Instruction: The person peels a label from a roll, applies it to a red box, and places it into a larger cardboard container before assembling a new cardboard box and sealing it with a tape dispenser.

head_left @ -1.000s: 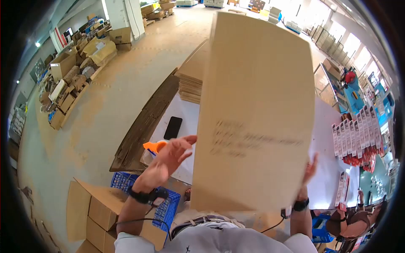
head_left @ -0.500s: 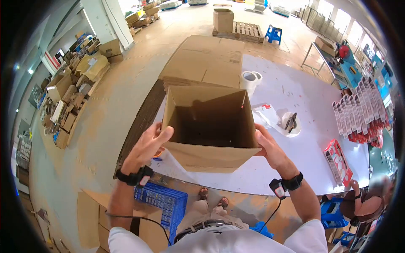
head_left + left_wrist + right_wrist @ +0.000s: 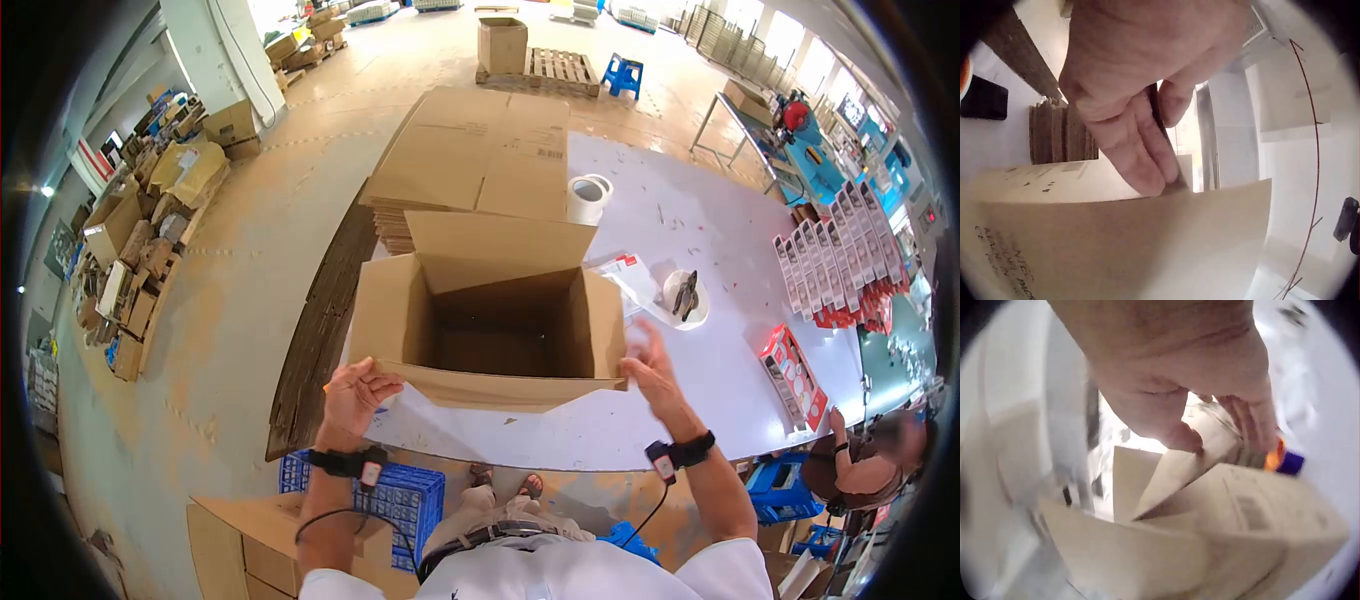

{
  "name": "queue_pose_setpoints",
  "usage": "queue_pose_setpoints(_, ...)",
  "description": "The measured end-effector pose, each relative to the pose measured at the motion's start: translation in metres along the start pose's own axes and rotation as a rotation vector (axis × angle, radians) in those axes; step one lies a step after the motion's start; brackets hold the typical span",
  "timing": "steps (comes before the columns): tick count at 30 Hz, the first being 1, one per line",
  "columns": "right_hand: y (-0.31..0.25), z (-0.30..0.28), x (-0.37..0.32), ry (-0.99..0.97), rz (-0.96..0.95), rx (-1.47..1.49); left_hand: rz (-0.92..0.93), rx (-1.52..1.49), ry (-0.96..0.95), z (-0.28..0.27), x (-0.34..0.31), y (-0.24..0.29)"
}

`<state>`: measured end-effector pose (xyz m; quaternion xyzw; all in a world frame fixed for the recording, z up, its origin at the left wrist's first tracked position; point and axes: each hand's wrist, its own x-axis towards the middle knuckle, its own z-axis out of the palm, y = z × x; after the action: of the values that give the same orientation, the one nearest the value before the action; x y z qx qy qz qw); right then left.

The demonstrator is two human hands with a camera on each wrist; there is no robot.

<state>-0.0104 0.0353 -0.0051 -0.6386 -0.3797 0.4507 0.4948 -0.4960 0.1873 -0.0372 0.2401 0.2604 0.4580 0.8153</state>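
A cardboard box [image 3: 500,392] stands at the table's near edge, its mouth facing up and its flaps spread outward. My left hand [image 3: 360,392] pinches the left corner of the near flap between thumb and fingers; in the left wrist view this hand [image 3: 1141,112] has the cardboard edge between them. At the opposite near corner is my right hand [image 3: 652,372], its thumb against the cardboard and its blurred fingers spread beyond the right flap [image 3: 605,325]. The right wrist view shows the thumb of that hand [image 3: 1191,394] touching a flap. Dark printing marks the box's outer side.
Behind the box lies a stack of flattened cartons [image 3: 470,150]. White tape rolls [image 3: 588,200] and pliers [image 3: 686,296] on a tape roll lie to the right, with a red-and-white package [image 3: 795,375] farther over. A blue crate [image 3: 410,500] stands below. Another person [image 3: 865,460] sits at right.
The box came down from upright before me to the table, mouth up. Its flaps have since folded outward, and my left hand has shifted from the left side to the near flap's corner.
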Motion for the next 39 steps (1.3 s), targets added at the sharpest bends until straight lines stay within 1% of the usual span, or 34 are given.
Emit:
queue_pose_setpoints(1,0.012,-0.007,0.012,0.184,-0.42,-0.334,0.02,0.026,0.017,0.003,-0.004,-0.003)
queue_pose_setpoints(2,-0.022,-0.001,0.01,0.213,-0.536,-0.36,0.044,0.051,0.03,0.011,-0.008,-0.004)
queue_pose_setpoints(3,-0.081,0.007,0.001,0.238,-0.654,-0.388,0.07,0.072,0.043,0.016,-0.009,-0.005)
queue_pose_setpoints(4,-0.137,0.015,-0.012,0.032,-0.633,-0.432,0.069,0.099,0.053,0.015,-0.01,-0.006)
queue_pose_setpoints(5,-0.176,0.027,-0.021,-0.169,-0.61,-0.469,0.069,0.13,0.059,0.015,-0.01,-0.005)
queue_pose_setpoints(7,-0.201,0.063,-0.022,-0.406,-0.68,-0.771,0.073,0.18,0.068,0.02,-0.008,0.001)
queue_pose_setpoints(8,-0.207,0.082,-0.022,-0.524,-0.707,-0.923,0.074,0.195,0.076,0.026,-0.011,0.002)
queue_pose_setpoints(9,-0.204,0.101,-0.025,-0.567,-0.624,-1.114,0.075,0.208,0.084,0.031,-0.013,0.002)
queue_pose_setpoints(11,-0.165,0.124,-0.02,-0.718,-0.57,-1.447,0.12,0.195,0.164,0.038,-0.013,-0.004)
queue_pose_setpoints(12,-0.15,0.126,-0.031,-0.627,-0.704,-1.432,0.139,0.186,0.206,0.04,-0.014,-0.005)
queue_pose_setpoints(14,-0.121,0.122,-0.06,-0.442,-0.969,-1.402,0.126,0.207,0.163,0.04,-0.016,-0.006)
queue_pose_setpoints(15,-0.102,0.122,-0.072,-0.469,-0.867,-1.556,0.112,0.222,0.138,0.04,-0.019,-0.005)
queue_pose_setpoints(18,-0.096,0.118,-0.07,-0.502,-0.732,-1.159,0.085,0.243,0.119,0.04,-0.02,-0.001)
queue_pose_setpoints(20,-0.11,0.119,-0.052,-0.486,-0.618,-0.769,0.099,0.269,0.172,0.047,-0.027,0.004)
queue_pose_setpoints(21,-0.109,0.122,-0.042,-0.522,-0.577,-0.885,0.102,0.286,0.169,0.051,-0.02,0.005)
queue_pose_setpoints(22,-0.1,0.126,-0.028,-0.547,-0.517,-1.006,0.102,0.32,0.226,0.046,-0.016,0.005)
queue_pose_setpoints(23,-0.088,0.128,-0.019,-0.56,-0.428,-1.125,0.11,0.339,0.216,0.033,-0.013,0.006)
queue_pose_setpoints(24,-0.073,0.133,-0.01,-0.495,-0.542,-1.144,0.111,0.35,0.194,0.02,-0.008,0.005)
queue_pose_setpoints(25,-0.058,0.138,-0.003,-0.431,-0.646,-1.176,0.121,0.364,0.225,0.017,-0.009,0.006)
queue_pose_setpoints(27,-0.036,0.15,0.0,-0.28,-0.753,-1.183,0.166,0.344,0.219,-0.001,0.002,0.004)
queue_pose_setpoints(29,-0.024,0.155,0.007,-0.155,-0.916,-1.137,0.22,0.317,0.207,-0.021,0.009,0.004)
queue_pose_setpoints(30,-0.02,0.156,0.008,-0.134,-0.897,-1.153,0.212,0.313,0.198,-0.029,0.014,0.001)
queue_pose_setpoints(31,-0.022,0.158,0.006,-0.12,-0.89,-1.165,0.215,0.308,0.197,-0.026,0.015,0.004)
queue_pose_setpoints(32,-0.024,0.159,0.007,-0.113,-0.892,-1.175,0.111,0.177,-0.07,-0.024,0.019,0.013)
queue_pose_setpoints(35,-0.028,0.153,-0.002,-0.104,-0.912,-1.186,0.254,0.304,0.106,-0.025,0.01,0.0)
queue_pose_setpoints(38,-0.03,0.151,-0.004,-0.103,-0.953,-1.16,0.241,0.25,0.125,-0.031,0.017,-0.004)
queue_pose_setpoints(39,-0.03,0.146,-0.005,-0.078,-1.049,-1.031,0.208,0.334,0.172,-0.036,0.018,-0.006)
